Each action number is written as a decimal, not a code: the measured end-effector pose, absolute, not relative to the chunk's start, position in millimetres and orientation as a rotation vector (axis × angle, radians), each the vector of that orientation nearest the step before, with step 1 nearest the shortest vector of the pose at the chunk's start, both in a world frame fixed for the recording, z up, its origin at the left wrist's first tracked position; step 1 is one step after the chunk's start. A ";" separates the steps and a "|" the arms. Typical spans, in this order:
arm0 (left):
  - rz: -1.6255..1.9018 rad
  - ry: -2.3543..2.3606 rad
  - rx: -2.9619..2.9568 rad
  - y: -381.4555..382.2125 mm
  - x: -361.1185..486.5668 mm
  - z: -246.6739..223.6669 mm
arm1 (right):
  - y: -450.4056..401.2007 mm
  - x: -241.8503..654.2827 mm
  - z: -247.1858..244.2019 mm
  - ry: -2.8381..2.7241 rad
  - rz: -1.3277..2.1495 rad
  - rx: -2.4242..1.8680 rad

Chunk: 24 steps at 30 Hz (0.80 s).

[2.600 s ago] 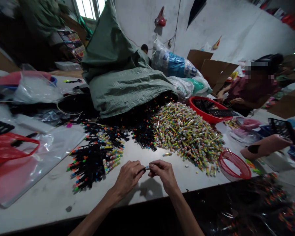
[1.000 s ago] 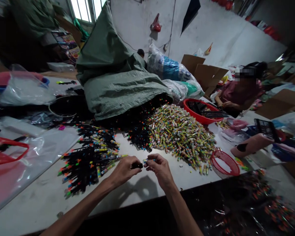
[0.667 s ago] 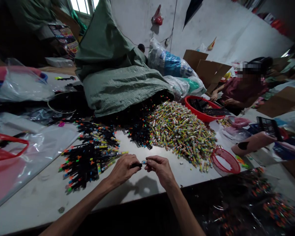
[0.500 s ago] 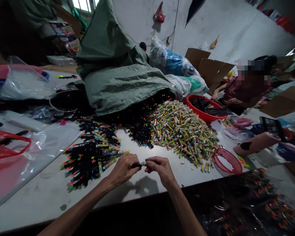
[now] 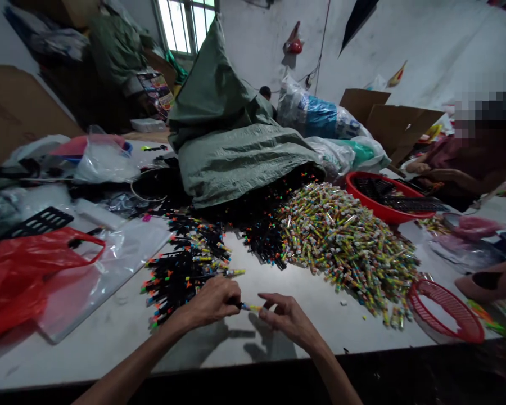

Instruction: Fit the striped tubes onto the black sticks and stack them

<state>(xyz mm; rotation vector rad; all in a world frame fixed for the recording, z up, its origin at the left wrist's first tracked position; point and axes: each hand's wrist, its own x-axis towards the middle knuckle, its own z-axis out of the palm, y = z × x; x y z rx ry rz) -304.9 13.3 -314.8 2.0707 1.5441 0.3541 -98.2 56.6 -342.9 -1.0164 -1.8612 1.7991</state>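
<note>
My left hand (image 5: 217, 299) is closed around a thin black plastic stick, mostly hidden in the fist. From its end juts a small yellow-and-white tube (image 5: 252, 307), pointing right. My right hand (image 5: 289, 319) is open beside the tube's free end, index finger stretched out and thumb apart from it; whether a fingertip touches the tube I cannot tell. Left of my left hand lies a pile of black sticks (image 5: 172, 289) with orange and green tips, some carrying yellow tubes. A large heap of loose yellow tubes (image 5: 346, 242) spreads beyond my right hand.
A green woven sack (image 5: 244, 163) spills more black sticks at the back. To the right are a red basket (image 5: 447, 332) and a red basin (image 5: 388, 211) with black trays. A red plastic bag (image 5: 37, 281) lies left. Another person (image 5: 468, 163) sits at far right.
The view has swung left, so things sit further right. My right hand has let go of the small tube and its fingers have spread; more of the yellow tube shows at the stick's end.
</note>
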 end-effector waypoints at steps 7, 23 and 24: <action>0.341 1.458 2.242 9.1 -313.5 -310.2 | 49.9 -131.0 -335.6 -2.432 1.275 -0.977; 0.353 2.217 2.355 -5.1 -381.3 -303.9 | 152.4 -247.8 -341.6 -2.429 0.880 -1.326; 0.377 2.239 2.324 -2.0 -383.3 -304.5 | 156.7 -256.0 -343.1 -2.443 0.850 -1.343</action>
